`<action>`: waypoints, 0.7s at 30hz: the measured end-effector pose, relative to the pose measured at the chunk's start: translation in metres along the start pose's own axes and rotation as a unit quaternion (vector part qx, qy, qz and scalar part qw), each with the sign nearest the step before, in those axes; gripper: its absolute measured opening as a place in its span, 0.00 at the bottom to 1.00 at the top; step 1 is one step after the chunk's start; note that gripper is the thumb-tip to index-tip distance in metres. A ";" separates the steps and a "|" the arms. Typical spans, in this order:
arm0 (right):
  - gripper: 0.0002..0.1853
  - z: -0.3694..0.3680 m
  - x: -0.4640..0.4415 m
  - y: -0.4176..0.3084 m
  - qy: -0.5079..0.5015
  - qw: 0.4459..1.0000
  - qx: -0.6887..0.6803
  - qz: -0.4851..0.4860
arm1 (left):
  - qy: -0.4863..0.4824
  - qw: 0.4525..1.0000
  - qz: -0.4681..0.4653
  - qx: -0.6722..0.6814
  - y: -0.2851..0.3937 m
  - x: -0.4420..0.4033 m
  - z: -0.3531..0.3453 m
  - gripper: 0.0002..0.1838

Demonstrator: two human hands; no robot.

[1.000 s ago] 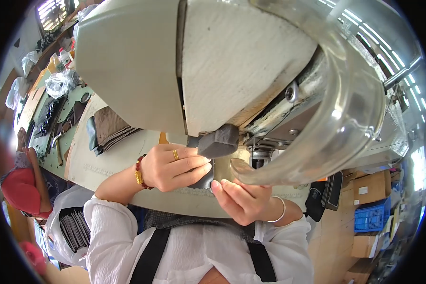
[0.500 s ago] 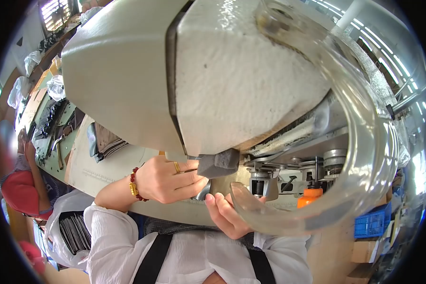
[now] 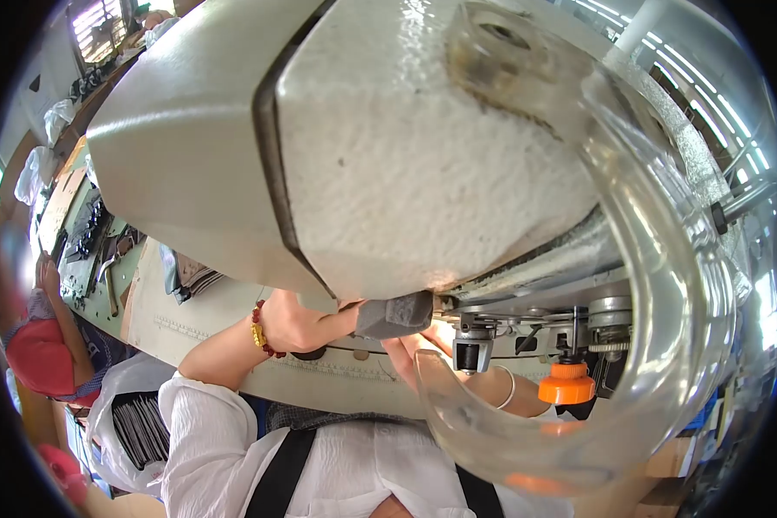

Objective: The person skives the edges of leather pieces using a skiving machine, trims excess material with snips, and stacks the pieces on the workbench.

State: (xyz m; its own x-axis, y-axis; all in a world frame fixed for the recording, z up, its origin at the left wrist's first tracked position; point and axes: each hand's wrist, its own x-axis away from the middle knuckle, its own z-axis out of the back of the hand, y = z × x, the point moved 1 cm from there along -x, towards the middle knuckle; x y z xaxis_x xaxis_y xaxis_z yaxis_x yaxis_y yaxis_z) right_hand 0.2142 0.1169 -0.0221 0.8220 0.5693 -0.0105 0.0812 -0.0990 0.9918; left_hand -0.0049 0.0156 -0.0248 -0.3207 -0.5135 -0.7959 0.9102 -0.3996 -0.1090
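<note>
Under the big pale machine head (image 3: 423,155), my left hand (image 3: 306,326) is bent toward the dark grey foam-like block (image 3: 395,316), which hides its fingertips. A beaded bracelet circles that wrist. My right hand (image 3: 414,347) is just below the block, partly behind the clear curved guard (image 3: 665,259); its fingertips are hidden too. Whatever either hand holds cannot be made out. Right of my right hand is a metal machine part (image 3: 472,347) with a dark centre.
An orange cap (image 3: 566,383) shows through the guard. Folded cloth (image 3: 190,274) lies on the worktable (image 3: 173,324) at left. Another person in a red cap (image 3: 39,358) sits at the far left. A bag of dark pieces (image 3: 138,429) hangs near my left elbow.
The machine head and guard fill more of the view. Both hands have moved further in under the head, and the dark piece seen between them earlier is out of sight.
</note>
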 end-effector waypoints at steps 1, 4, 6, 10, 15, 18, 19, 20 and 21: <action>0.18 0.001 -0.002 -0.010 -0.022 0.995 0.083 0.042 | 0.000 1.000 0.017 0.015 -0.001 0.003 -0.003 0.05; 0.18 -0.012 0.002 -0.009 -0.004 1.000 -0.001 -0.005 | -0.005 0.996 0.069 0.053 -0.005 0.016 -0.013 0.06; 0.17 -0.021 0.006 0.000 0.017 0.992 -0.108 -0.063 | -0.008 0.992 0.097 0.073 -0.006 0.022 -0.018 0.07; 0.16 -0.034 0.012 0.015 0.057 0.929 -0.315 -0.187 | -0.008 0.988 0.124 0.091 -0.005 0.028 -0.023 0.08; 0.15 -0.034 0.007 0.008 0.074 0.804 -0.487 -0.333 | 0.005 0.999 0.037 0.003 -0.002 0.003 -0.001 0.09; 0.14 -0.033 0.009 0.006 0.081 0.772 -0.519 -0.358 | 0.019 0.998 -0.022 -0.059 0.000 0.000 0.005 0.09; 0.14 -0.034 0.009 0.005 0.083 0.764 -0.526 -0.364 | 0.002 1.000 0.006 -0.020 0.000 0.007 -0.002 0.10; 0.14 -0.035 0.010 0.004 0.085 0.758 -0.532 -0.368 | -0.007 1.000 0.021 0.000 0.000 0.009 -0.003 0.11; 0.14 -0.034 0.010 0.004 0.088 0.752 -0.536 -0.374 | -0.015 0.999 0.036 0.019 0.000 0.010 -0.004 0.11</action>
State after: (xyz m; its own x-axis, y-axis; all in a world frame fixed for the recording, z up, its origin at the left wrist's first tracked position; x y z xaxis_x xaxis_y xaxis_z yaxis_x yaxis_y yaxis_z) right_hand 0.2038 0.1502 -0.0142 0.6780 0.2474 -0.6921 -0.0950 0.9633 0.2512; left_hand -0.0066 0.0138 -0.0350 -0.2636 -0.5635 -0.7829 0.9208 -0.3888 -0.0302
